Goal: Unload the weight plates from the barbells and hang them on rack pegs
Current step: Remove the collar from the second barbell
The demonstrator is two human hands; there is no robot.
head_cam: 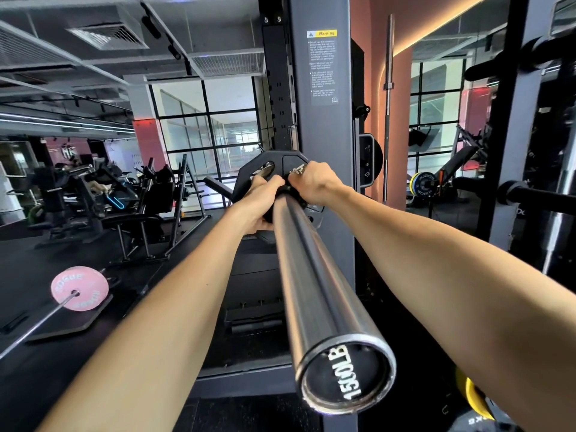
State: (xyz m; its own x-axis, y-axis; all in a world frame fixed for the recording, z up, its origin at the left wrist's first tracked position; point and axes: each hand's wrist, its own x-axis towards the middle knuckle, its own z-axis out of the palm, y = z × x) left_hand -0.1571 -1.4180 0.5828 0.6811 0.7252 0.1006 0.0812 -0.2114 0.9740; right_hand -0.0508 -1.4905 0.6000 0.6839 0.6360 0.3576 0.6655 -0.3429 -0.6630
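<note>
A black weight plate (274, 179), not yet slid off, is gripped by the curled fingers of the left hand (261, 201) and right hand (314, 182) on the barbell sleeve (314, 275), far from its capped end.

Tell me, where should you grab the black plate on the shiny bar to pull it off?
Grab the black plate by its cut-out handle holes, one hand on each side of the bar. It is flat and upright, so both hands can pull it evenly towards the free end.
</note>
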